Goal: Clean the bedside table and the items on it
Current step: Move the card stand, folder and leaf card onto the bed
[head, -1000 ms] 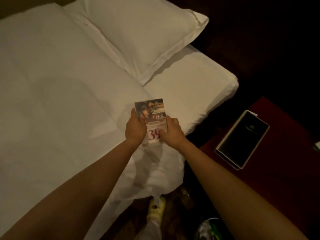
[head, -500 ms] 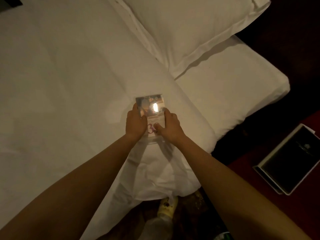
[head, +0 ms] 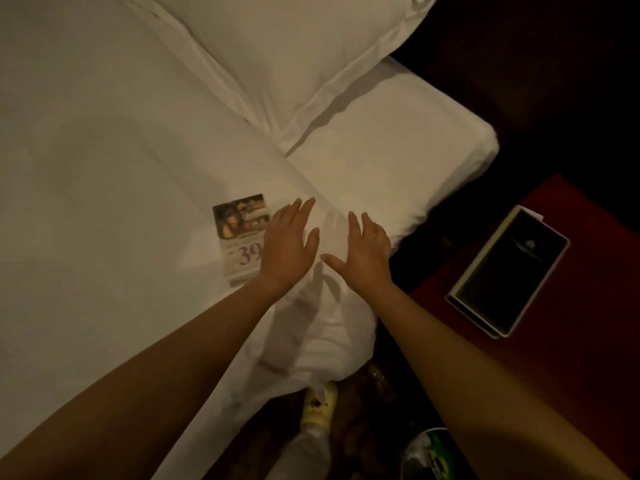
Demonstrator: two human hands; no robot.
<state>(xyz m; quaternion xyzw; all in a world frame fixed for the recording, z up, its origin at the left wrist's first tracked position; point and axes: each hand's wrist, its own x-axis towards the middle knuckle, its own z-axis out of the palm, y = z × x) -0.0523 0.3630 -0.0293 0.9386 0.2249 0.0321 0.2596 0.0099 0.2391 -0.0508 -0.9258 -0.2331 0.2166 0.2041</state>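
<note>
A printed card (head: 239, 233) with a picture on top and a red "39" below lies flat on the white bed cover (head: 104, 202). My left hand (head: 289, 242) hovers just right of the card, fingers spread, its edge covering the card's right side. My right hand (head: 367, 252) is open too, over the cover's folded edge, holding nothing. The dark red bedside table (head: 571, 341) stands at the right, with a black folder (head: 509, 271) in a pale frame lying on it.
A white pillow (head: 294, 64) lies at the head of the bed. Below the bed's corner are a dark floor, my foot in a pale yellow slipper (head: 320, 407) and a green-and-white bag (head: 429, 455) at the bottom edge.
Both hands held the card over the bed; now the card lies on the cover and both hands have let go and moved right with fingers spread.
</note>
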